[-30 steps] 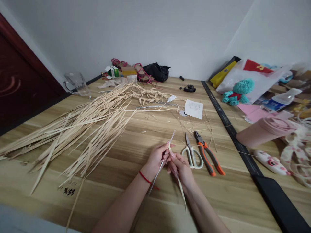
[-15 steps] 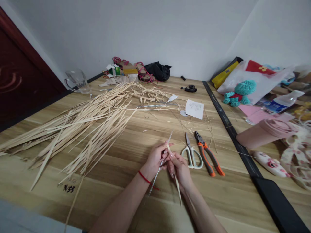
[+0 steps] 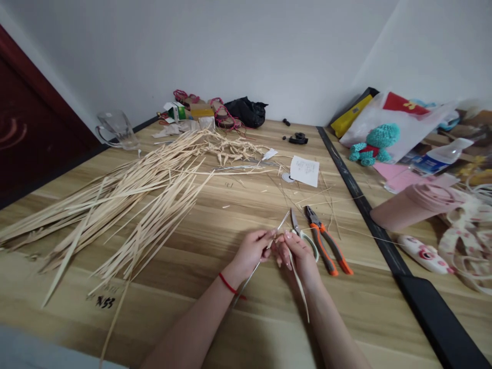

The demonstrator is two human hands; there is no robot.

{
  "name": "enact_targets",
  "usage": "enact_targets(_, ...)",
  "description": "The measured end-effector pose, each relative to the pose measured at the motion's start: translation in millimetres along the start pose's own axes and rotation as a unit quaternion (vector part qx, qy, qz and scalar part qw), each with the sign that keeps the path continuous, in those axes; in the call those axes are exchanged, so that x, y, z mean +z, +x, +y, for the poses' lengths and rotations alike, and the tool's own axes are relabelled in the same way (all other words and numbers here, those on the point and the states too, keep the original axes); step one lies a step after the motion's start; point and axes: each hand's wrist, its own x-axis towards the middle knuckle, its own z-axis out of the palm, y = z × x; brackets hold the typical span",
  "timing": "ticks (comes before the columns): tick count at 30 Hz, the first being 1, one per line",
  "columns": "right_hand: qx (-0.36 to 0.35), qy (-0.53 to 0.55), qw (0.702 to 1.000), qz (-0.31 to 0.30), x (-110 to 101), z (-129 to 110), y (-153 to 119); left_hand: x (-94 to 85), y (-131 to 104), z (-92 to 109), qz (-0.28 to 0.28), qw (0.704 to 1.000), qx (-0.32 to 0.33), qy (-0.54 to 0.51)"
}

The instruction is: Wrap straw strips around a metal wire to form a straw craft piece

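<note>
My left hand [image 3: 251, 250], with a red cord at its wrist, is closed on thin metal wires [image 3: 250, 279] that slant up past its fingertips. Close beside it, my right hand [image 3: 295, 251] pinches a pale flat straw-like strip [image 3: 299, 287], whose free end hangs down toward me. The fingertips nearly meet where strip and wires come together; the exact contact there is hidden. White-handled scissors [image 3: 294, 220] lie just behind my right hand, their handles partly covered. Pliers with orange and grey grips [image 3: 326, 246] lie to the right of them.
A large bundle of pale strips [image 3: 126, 200] spreads over the table's left side. A written paper [image 3: 304, 171] lies farther back. At the right stand or lie a pink cup-like roll [image 3: 415, 205], a teal crocheted toy [image 3: 378, 143] and a bottle [image 3: 442, 156]. A glass mug [image 3: 119, 130] is at the back left.
My right hand has shifted right and drawn slightly away from my left, carrying the strip with it. The wires now tilt more to the right, and my right hand covers more of the scissors.
</note>
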Motion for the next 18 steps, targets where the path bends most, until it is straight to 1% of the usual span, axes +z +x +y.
enact_targets(3,0.001,0.002,1.0,0.022,-4.5,-4.3,1.0,1.0,-2.2,-0.2,-0.003,0.998,0.009,0.06)
enact_targets(5,-0.002,0.008,1.0,0.028,-8.7,-7.0,2.1,3.7,-5.0,0.0,-0.021,0.995,0.023,0.098)
enact_targets(9,-0.002,0.013,1.0,0.026,-18.7,-11.3,4.2,14.7,-15.1,2.1,-0.08,0.98,0.094,0.158)
enact_targets(11,-0.01,0.011,1.0,0.025,-22.0,-13.3,4.3,20.4,-20.4,2.9,-0.089,0.968,0.133,0.195)
enact_targets(13,-0.014,0.005,1.0,0.023,-23.0,-15.3,4.1,24.1,-23.6,2.2,-0.063,0.957,0.158,0.235)
enact_targets(16,-0.011,-0.006,0.999,0.035,-21.5,-17.8,4.5,24.8,-23.7,-2.7,-0.011,0.944,0.166,0.286)
enact_targets(18,-0.011,-0.007,0.999,0.045,-20.3,-18.7,5.2,23.1,-21.9,-6.9,0.01,0.931,0.17,0.324)
